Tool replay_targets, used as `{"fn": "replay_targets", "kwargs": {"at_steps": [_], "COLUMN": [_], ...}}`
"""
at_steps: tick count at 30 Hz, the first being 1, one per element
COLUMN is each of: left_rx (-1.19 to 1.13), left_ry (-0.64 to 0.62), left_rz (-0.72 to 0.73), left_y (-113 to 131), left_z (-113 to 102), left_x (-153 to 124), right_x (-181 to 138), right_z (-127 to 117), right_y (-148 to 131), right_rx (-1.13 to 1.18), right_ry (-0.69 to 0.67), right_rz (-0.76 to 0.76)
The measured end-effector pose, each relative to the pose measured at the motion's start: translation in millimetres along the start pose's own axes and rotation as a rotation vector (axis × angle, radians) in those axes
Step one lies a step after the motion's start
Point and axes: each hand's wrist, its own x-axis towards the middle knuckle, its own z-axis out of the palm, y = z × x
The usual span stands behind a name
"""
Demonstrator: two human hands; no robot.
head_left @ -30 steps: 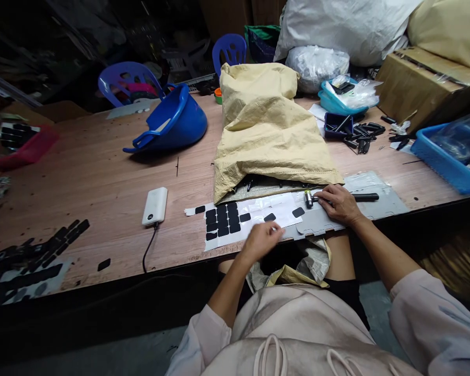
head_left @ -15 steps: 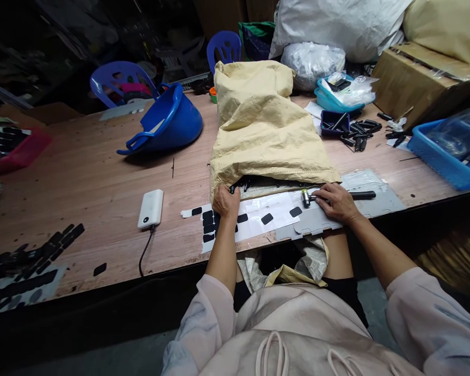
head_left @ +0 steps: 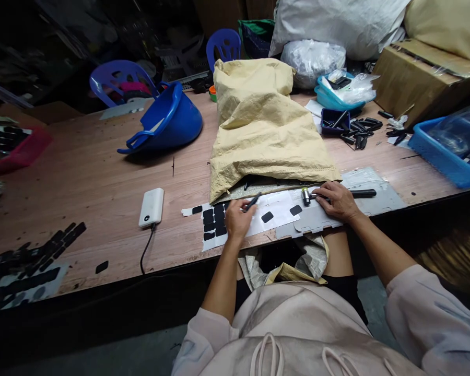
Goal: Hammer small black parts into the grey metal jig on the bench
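Note:
My left hand [head_left: 237,221] is closed on a thin black stick-like part [head_left: 253,202] and rests over a white backing sheet [head_left: 276,210] that carries several black pads [head_left: 215,223]. The part points toward the open mouth of a tan woven sack [head_left: 263,130], where more black parts show. My right hand [head_left: 334,200] lies with fingers curled over the handle of a small hammer [head_left: 342,195] with a black grip, on a grey sheet [head_left: 370,201] at the table's front edge.
A white power bank [head_left: 152,207] with a cable lies to the left. A tipped blue basin [head_left: 166,120] is behind it. Black pads [head_left: 31,258] are scattered at far left. Small trays with black parts [head_left: 350,128], a blue bin [head_left: 446,156] and a cardboard box [head_left: 419,78] stand at right.
My left hand went from the sheet's front edge up to the sack's mouth, then came back over the black pads holding a thin black part. My right hand stayed on the hammer.

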Motion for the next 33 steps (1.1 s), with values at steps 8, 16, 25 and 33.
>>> {"fn": "replay_targets", "kwargs": {"at_steps": [8,16,25,33], "left_rx": [-0.046,-0.075,-0.018,-0.033], "left_ry": [-0.226,-0.269,-0.308,-0.318], "left_rz": [0.25,0.315,0.316,0.304], "left_y": [28,16,21,22], "left_z": [48,47,46,44], "left_x": [-19,-18,-18,-20], "right_x": [0,-2,0,-1], "right_z": [1,1,0,-8], "right_y": [1,2,4,-45], "right_rx": [-0.009,0.01,-0.004,0.051], "right_ry": [0.0,0.005,-0.003,0.134], "right_rz": [0.012,0.022,0.005,0.152]}}
